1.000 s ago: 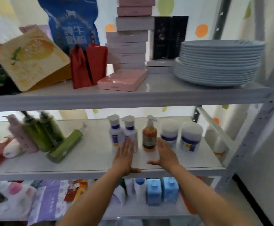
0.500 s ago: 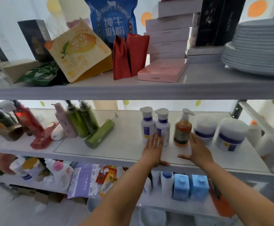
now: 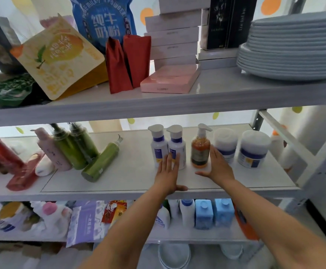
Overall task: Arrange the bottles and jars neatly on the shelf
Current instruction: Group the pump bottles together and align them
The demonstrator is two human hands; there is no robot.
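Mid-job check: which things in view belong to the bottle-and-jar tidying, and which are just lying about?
Job: white pump bottles, amber pump bottle, white jars, green bottle lying down, leaning green bottles, pink bottle, on the middle shelf; left hand, right hand, both flat.
Lying about: plate stack, blue milk powder bag, red pouches, pink box above; blue containers below.
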